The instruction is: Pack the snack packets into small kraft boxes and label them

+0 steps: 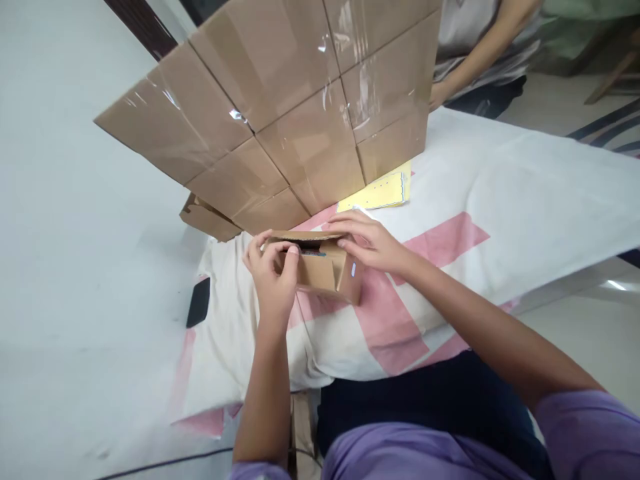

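A small brown cardboard box (315, 275) rests on the cloth in front of me, its lid flap partly raised. Through the gap some dark and coloured contents show, too little to name. My left hand (273, 273) grips the box's left end, thumb on the near edge and fingers curled over the back. At the right end, my right hand (373, 245) holds the lid flap, with the fingers on top and the thumb near the side. A small pale mark sits on the box's right side.
Large taped brown cartons (300, 133) stand stacked behind the box. Yellow papers (380, 191) lie at their foot. A black phone-like object (199, 303) is at the left edge, and an open carton (210, 219) lies behind it. Another person's arm (480, 57) reaches behind the stack.
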`<state>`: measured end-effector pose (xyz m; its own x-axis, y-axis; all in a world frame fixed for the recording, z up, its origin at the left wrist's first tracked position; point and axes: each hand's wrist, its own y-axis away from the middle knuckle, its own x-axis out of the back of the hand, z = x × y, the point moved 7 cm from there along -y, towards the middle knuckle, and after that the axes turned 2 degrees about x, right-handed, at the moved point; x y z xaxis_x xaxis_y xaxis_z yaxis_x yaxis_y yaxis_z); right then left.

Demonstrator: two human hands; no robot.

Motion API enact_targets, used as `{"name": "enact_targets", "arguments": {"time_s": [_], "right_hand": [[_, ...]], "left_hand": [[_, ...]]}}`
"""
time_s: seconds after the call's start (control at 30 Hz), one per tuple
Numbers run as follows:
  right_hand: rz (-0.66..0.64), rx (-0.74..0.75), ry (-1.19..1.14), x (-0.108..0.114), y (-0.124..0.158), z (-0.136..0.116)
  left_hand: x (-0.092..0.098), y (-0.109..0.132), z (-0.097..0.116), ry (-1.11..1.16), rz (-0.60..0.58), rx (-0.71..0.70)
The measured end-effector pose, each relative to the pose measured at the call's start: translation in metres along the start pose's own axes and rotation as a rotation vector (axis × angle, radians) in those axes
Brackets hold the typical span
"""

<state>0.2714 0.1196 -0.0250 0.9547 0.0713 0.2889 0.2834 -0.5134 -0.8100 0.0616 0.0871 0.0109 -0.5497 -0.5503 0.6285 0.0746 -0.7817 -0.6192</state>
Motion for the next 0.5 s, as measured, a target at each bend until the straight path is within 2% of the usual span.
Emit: {"name": "enact_targets", "arguments": {"time_s": [0.13, 0.33, 0.5], "right_hand": [[0.074, 0.021, -0.078, -0.011, 0.005, 0.006], [0.032, -0.001, -0.06, -0.013, 0.017, 0.009], [0.039, -0.012, -0.071, -0.013, 0.019, 0.008]], "left_hand": [[-0.002, -0.008, 0.0, 0.052, -0.056, -0.037], [-0.014, -0.005, 0.002, 0.037, -0.081, -0.09], [-0.02, -0.001, 0.001, 0.021, -0.084, -0.076]]}}
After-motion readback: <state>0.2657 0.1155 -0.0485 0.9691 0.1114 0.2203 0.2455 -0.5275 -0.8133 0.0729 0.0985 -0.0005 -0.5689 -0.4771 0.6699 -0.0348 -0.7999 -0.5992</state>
